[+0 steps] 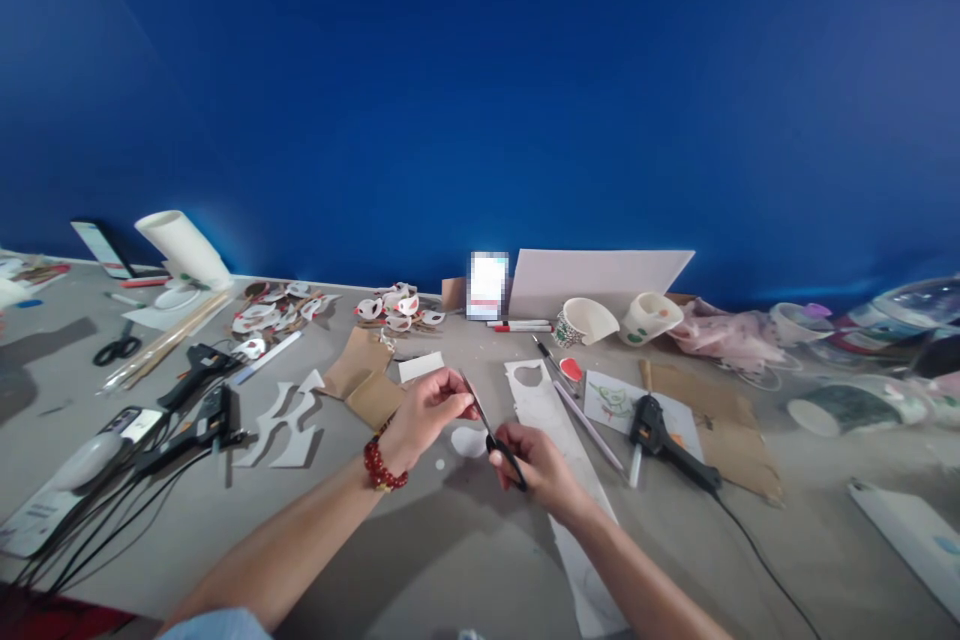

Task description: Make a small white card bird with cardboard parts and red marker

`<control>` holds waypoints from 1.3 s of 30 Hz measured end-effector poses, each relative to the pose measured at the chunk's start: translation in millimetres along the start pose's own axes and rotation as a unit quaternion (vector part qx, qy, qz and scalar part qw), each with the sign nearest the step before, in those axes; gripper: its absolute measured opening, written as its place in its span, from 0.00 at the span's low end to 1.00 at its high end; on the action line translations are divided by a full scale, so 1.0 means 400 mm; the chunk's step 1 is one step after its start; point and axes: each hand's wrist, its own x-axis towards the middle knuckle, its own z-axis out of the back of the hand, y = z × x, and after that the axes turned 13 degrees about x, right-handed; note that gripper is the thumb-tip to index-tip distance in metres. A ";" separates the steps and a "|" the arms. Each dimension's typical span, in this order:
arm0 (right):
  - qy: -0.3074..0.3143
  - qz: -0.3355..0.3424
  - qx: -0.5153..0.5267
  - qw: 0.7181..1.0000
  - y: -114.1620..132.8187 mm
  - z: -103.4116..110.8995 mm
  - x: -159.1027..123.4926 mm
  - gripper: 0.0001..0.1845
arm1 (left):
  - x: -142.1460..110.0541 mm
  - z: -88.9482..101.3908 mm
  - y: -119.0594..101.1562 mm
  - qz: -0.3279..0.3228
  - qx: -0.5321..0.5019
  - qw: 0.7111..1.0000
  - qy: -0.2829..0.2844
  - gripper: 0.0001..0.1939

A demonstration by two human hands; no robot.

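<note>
My right hand point(532, 465) grips a pair of scissors point(513, 466) by the black handles, the blades pointing up and to the left. The blades reach the fingertips of my left hand point(431, 410), which is closed in a pinch. A hint of red shows at those fingertips, but what they hold is too small to make out. On the table below and between the hands lies a white paper oval point(469, 441), with a small white disc point(440, 465) beside it. Right of my right hand runs a long white paper strip point(551, 420) with a round cut-out at its far end.
Black glue guns point(214, 410) with cables lie at left, another glue gun point(660, 435) at right. Cut white paper point(296, 425), brown cardboard point(360, 365) and bird-like paper pieces point(397, 308) spread behind my left hand. Paper cups point(651, 317) and a white board point(600, 278) stand at the back.
</note>
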 end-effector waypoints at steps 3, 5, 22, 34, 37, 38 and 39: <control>-0.005 -0.007 0.003 1.000 0.000 0.002 0.001 0.24 | 0.001 0.000 0.002 -0.001 0.003 1.000 0.001 0.08; -0.014 -0.019 0.005 1.000 0.005 0.003 0.001 0.22 | 0.005 0.002 0.011 0.000 0.019 1.000 -0.004 0.08; -0.132 -0.085 -0.559 0.814 0.097 0.011 0.085 0.15 | -0.063 0.052 0.123 -0.119 0.550 0.823 0.079 0.09; -0.082 -0.084 -0.591 0.798 0.088 -0.004 0.156 0.14 | -0.084 0.009 0.153 -0.228 0.665 0.705 0.094 0.12; -0.076 -0.081 -0.587 0.802 0.089 0.003 0.161 0.14 | -0.085 0.014 0.157 -0.236 0.662 0.705 0.096 0.13; -0.074 -0.078 -0.586 0.803 0.089 0.006 0.162 0.14 | -0.086 0.017 0.157 -0.237 0.660 0.707 0.096 0.13; -0.071 -0.075 -0.585 0.804 0.090 0.008 0.162 0.14 | -0.088 0.020 0.156 -0.236 0.657 0.710 0.093 0.13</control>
